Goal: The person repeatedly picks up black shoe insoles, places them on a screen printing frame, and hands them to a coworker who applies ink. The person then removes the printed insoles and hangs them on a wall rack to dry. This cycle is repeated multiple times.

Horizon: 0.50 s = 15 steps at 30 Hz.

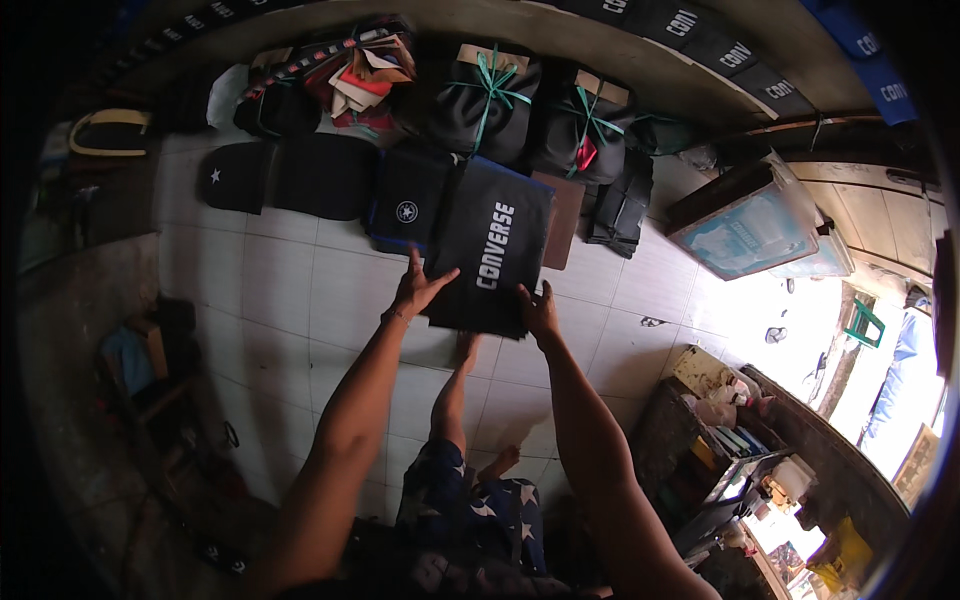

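A stack of black flat panels (488, 250) with large white lettering is in front of me, tilted slightly, its near edge covering part of my foot. My left hand (418, 292) is at its left edge, thumb across the top face and index finger stretched out beside it. At the lower right edge, my right hand (540, 312) has its thumb on the face and its fingers along the side. The stack hides whatever fingers lie beneath. Left of it lies another black stack (408, 205) with a round white star emblem and blue edges.
Black panels (320, 178) and a star-marked piece (232, 178) lie on the tiled floor (270, 280). Behind are tied black bundles (482, 105) and a heap of coloured scraps (365, 80). A box (745, 220) stands right; a cluttered shelf (735, 440) is nearer.
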Motion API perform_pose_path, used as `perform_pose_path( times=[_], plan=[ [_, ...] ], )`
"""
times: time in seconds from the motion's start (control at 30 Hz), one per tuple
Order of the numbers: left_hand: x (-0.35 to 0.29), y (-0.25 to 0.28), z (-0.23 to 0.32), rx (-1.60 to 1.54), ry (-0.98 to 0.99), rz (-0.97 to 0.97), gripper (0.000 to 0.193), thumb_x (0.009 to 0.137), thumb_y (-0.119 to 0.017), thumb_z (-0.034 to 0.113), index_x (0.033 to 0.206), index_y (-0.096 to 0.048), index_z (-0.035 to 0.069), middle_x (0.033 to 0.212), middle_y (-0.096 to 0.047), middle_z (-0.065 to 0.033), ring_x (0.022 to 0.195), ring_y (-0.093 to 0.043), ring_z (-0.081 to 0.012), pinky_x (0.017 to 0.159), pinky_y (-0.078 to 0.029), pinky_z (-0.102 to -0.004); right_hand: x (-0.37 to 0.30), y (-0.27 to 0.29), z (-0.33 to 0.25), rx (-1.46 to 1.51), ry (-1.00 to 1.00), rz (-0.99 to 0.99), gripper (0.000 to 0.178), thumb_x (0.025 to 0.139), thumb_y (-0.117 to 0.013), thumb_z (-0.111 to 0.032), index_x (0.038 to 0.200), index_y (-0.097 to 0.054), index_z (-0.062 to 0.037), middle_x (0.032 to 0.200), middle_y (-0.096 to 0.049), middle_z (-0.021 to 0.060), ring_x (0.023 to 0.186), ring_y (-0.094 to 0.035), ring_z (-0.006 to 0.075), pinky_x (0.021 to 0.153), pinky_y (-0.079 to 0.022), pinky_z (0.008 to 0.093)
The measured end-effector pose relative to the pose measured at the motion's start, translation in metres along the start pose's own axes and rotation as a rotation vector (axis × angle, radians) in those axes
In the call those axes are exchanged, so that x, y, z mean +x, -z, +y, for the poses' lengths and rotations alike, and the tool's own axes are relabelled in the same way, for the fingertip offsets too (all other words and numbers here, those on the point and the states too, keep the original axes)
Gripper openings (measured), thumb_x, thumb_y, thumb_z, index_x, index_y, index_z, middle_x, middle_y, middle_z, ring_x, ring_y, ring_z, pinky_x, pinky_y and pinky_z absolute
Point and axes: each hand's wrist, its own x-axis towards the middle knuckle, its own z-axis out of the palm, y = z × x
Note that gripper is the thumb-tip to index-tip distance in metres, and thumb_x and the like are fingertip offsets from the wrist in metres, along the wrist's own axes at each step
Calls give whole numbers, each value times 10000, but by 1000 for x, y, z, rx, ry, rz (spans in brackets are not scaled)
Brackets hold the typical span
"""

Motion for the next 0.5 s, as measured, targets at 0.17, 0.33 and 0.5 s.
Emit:
perform_pose_path(
  times=[0.17,0.33,0.5],
  plan=[
    [-18,1,-78,100,82,-90,1042,785,-699,527,1458,-162,-59,1361,-445,-314,1233,-483,-420,1020,-418,-406,-18,-11,44,288,-149,-120,707,933,-556,-449,1337,-337,88,937,-678,227,802,-689,319,677,-540,375],
    [-122,15,-151,265,257,-331,574,874,-647,383,1265,-491,-7,1123,-632,-178,1034,-617,-296,823,-511,-382,-111,19,128,576,-233,-243,515,940,-597,-285,1285,-403,45,880,-687,169,669,-680,211,552,-545,294],
    [-226,4,-159,586,-181,-632,436,864,-624,377,1127,-607,30,1005,-678,-185,905,-660,-332,777,-532,-441,-230,78,246,544,-275,-117,289,908,-584,-176,1095,-594,44,860,-701,133,676,-693,223,578,-562,334]
  ],
)
